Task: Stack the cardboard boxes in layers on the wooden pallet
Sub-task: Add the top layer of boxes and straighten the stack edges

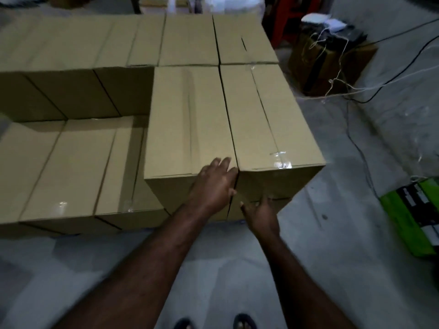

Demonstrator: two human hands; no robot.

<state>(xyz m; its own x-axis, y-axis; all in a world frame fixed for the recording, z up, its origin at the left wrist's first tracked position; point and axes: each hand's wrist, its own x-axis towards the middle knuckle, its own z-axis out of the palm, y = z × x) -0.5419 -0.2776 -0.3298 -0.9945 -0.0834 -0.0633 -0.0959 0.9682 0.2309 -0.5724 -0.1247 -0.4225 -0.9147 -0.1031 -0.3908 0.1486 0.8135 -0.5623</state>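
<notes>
Straight ahead on the top layer: left cardboard box [187, 119] and right cardboard box [268, 115] side by side, long axes pointing away. Left hand [213, 186] open over their seam's near edge; right hand [261, 216] open, lower, against the front.

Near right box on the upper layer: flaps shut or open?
Shut. The near right box has its top flaps lying flat and meeting along a seam, with shiny clear tape across the near end.

Open step [78, 160] left of upper boxes [190, 119]
</notes>
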